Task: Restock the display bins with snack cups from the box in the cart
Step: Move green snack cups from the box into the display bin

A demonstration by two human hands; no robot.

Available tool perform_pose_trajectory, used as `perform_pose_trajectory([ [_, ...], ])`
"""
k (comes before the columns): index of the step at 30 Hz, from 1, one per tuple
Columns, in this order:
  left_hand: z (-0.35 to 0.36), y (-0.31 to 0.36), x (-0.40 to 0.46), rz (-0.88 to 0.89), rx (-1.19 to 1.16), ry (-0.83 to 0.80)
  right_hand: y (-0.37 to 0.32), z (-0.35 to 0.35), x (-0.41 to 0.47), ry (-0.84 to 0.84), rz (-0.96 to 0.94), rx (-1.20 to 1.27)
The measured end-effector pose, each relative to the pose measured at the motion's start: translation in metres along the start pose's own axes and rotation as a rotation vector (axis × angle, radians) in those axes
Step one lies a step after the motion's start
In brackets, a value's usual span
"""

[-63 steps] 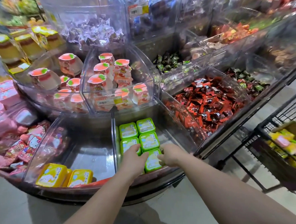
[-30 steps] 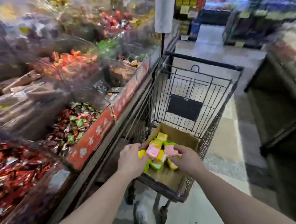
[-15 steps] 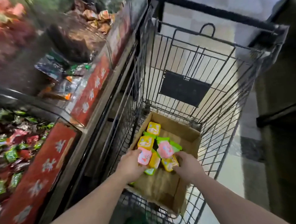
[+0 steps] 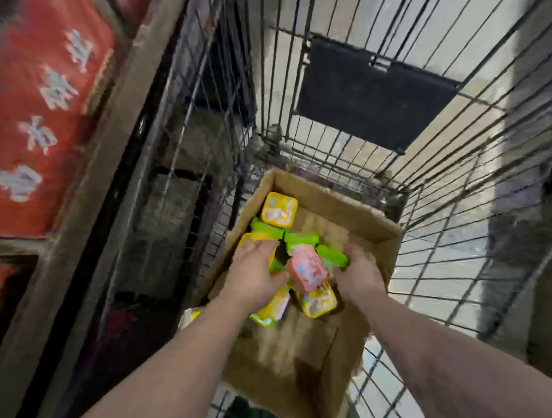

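Observation:
An open cardboard box (image 4: 338,205) lies in the wire cart (image 4: 433,181) and holds several snack cups with yellow, green and pink lids. Both hands are down in the box among the cups. My left hand (image 4: 255,273) lies curled over a yellow cup (image 4: 252,240), and its thumb touches a tilted pink cup (image 4: 305,269) between the hands. My right hand (image 4: 358,275) curls its fingers onto a green cup (image 4: 333,257); its fingertips are hidden. More yellow cups lie at the box's far end (image 4: 279,208) and below the pink one (image 4: 316,301). No display bins show.
A black flap (image 4: 371,95) hangs on the cart's far wire wall. The red front panel of the display stand (image 4: 39,109) and its brown edge run close along the cart's left side. Tiled floor shows through the wires on the right.
My view turned from the display bins to the cart and dropped closer to the box. Both hands went from the green cups in the bin down into the box's cups.

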State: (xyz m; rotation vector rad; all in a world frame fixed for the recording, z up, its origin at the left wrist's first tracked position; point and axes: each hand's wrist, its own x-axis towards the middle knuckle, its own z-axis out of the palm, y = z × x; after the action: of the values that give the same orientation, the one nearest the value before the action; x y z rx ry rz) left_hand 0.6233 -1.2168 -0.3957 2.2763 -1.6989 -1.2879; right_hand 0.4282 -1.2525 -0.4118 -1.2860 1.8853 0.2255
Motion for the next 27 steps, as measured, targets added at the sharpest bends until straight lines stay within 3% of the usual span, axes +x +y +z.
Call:
perform_pose_trajectory([
  [9, 0.013, 0.007, 0.01, -0.002, -0.045, 0.029, 0.004, 0.007, 0.005, 0.144, 0.058, 0.139],
  [13, -0.002, 0.021, 0.015, 0.021, -0.181, -0.003, -0.008, -0.009, -0.008, 0.169, -0.095, 0.188],
  [19, -0.025, 0.018, 0.021, 0.026, -0.345, -0.084, -0.028, -0.012, -0.022, 0.08, -0.411, 0.15],
  [24, -0.032, 0.002, 0.017, 0.044, -0.269, -0.1, -0.038, 0.005, -0.031, 0.035, -0.63, 0.137],
  [27, -0.033, -0.009, 0.008, -0.011, -0.216, -0.053, -0.039, 0.012, -0.023, -0.024, -0.627, 0.144],
])
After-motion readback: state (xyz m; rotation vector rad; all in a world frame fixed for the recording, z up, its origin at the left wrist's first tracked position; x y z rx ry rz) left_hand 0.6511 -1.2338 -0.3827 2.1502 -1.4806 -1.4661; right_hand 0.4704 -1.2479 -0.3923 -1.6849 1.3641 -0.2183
